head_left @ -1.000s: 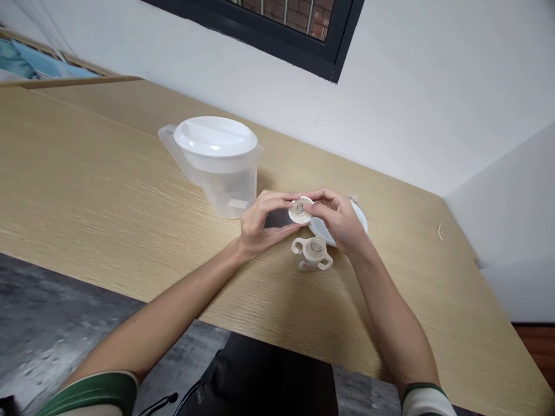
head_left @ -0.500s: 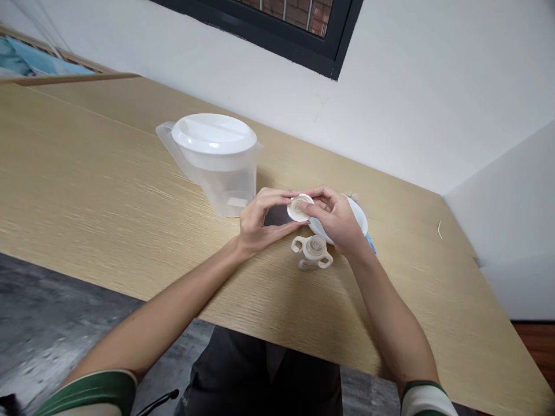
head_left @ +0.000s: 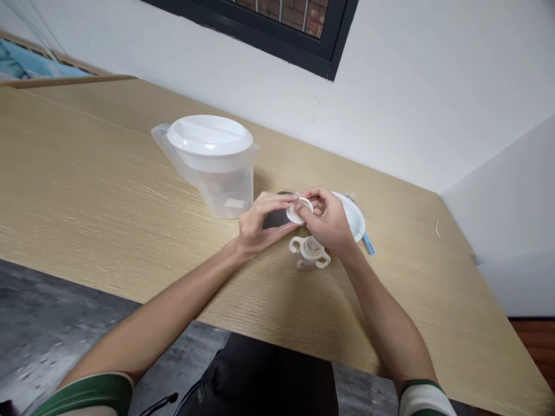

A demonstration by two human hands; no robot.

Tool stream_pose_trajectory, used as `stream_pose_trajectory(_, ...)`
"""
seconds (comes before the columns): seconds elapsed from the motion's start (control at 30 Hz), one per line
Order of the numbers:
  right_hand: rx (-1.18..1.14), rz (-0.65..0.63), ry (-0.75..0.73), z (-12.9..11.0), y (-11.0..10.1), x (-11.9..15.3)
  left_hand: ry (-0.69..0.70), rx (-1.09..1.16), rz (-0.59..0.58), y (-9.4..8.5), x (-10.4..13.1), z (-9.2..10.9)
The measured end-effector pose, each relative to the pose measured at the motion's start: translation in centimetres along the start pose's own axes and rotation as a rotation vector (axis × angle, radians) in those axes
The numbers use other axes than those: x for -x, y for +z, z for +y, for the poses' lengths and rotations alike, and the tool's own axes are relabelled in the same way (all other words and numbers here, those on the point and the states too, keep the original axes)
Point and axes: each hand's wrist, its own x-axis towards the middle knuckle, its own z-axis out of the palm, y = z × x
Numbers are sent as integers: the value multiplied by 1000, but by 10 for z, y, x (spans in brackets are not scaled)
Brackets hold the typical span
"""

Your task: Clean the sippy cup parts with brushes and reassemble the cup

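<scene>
Between both hands is a small round white lid point(head_left: 293, 215), its hollow side facing up toward me. My left hand point(head_left: 258, 224) grips its left edge with fingertips above and thumb below. My right hand point(head_left: 328, 219) holds the right side, its thumb pressed inside the ring. Just below the hands, a small cup with curved pale handles point(head_left: 313, 248) stands on the table. A dark round item with a shiny rim point(head_left: 275, 218) lies behind my left hand, partly hidden. Beyond my right hand sits a white plate point(head_left: 354, 218), partly covered by it.
A clear pitcher with a white lid point(head_left: 210, 136) stands left of the hands on the wooden table point(head_left: 108, 190). A blue strip point(head_left: 368, 244) sticks out by the plate. A thin pale piece point(head_left: 437, 229) lies farther right. A white wall point(head_left: 403, 86) rises behind.
The lid has tilted slightly, and my right thumb has moved deeper into it. My right hand has shifted a little left, showing more of the plate and blue strip. The view has shifted slightly.
</scene>
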Motion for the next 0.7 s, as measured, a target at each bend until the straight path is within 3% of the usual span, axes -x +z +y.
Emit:
stream_pose_trajectory(0.5,91,-32,-64,-2,-2,2,-3,-64,-22,-2,1,-3)
stream_pose_trajectory(0.7,133,20,-102,-1,-1,2,116,-57,-48,-3,-2,1)
